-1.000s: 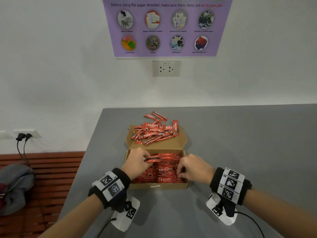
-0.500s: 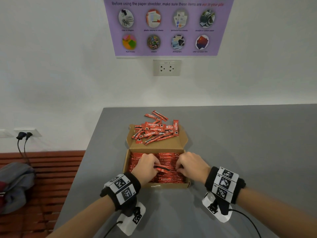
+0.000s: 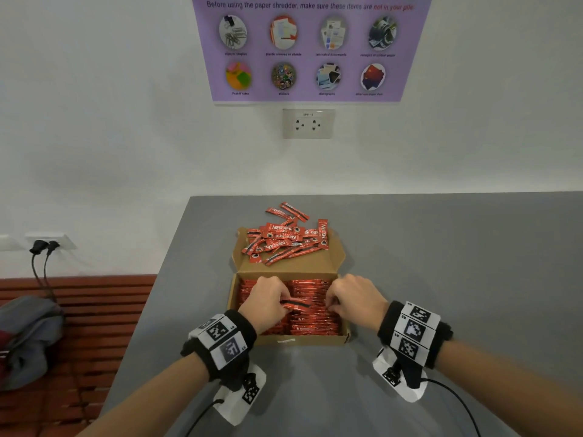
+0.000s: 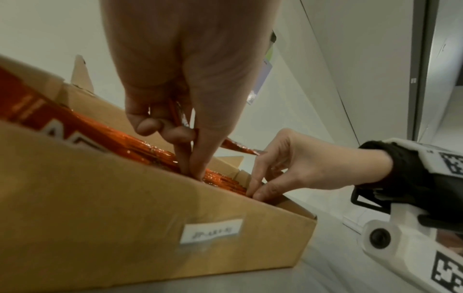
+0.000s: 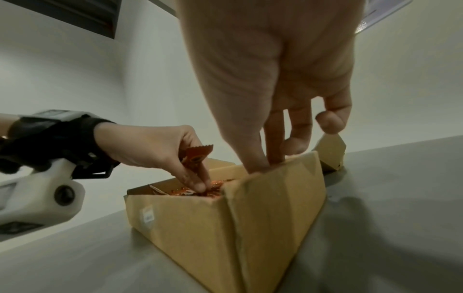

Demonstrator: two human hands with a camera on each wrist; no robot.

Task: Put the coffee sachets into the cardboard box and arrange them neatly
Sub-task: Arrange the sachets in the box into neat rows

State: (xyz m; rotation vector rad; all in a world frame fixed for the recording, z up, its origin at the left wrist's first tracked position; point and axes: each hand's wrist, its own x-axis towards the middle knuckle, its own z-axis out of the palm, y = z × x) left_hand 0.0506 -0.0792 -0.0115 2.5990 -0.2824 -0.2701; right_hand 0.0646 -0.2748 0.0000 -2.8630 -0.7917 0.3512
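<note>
The held sachet (image 3: 295, 305) lies flat over the middle of the cardboard box (image 3: 303, 339), with its long axis across the box from left to right, the same way as the packed sachets (image 3: 315, 320) under it. Its left end is pinched in the left hand (image 3: 266, 301), whose fingers are curled around it; the free end points toward the right hand (image 3: 355, 298). So the left hand is the one that carries it, and the place to lay it is, I judge, straight below, in the rows.

The right hand reaches into the right part of the box with its fingertips (image 4: 258, 195) pressed down on the rows; whether it pinches a sachet I cannot tell.

Beyond the box, on its open lid (image 3: 290, 266), a loose pile of sachets (image 3: 284, 238) waits, well apart from both hands. All stands on the grey table (image 3: 441, 263).
</note>
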